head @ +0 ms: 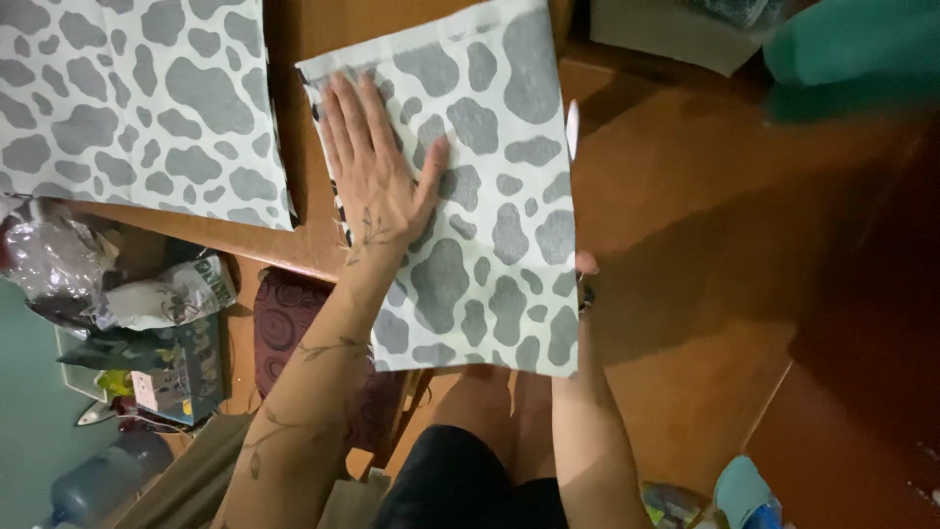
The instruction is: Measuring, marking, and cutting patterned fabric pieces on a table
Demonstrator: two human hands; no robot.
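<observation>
— Where did the spotted paper sheet (pixel 480 196) lie?
— Overhanging the tabletop's (pixel 685 196) near edge, left hand (pixel 377 176) pressed flat, fingers spread; right hand (pixel 586 279) mostly hidden, apparently pinching its right edge.
— Handling?
— Probably light, creasable; best held by edges.

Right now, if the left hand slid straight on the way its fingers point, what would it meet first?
The left hand lies flat on the spotted paper bag, fingers pointing to its far edge. Just past that edge comes a bare strip of wooden table; nothing else seems to stand in that line.
</observation>
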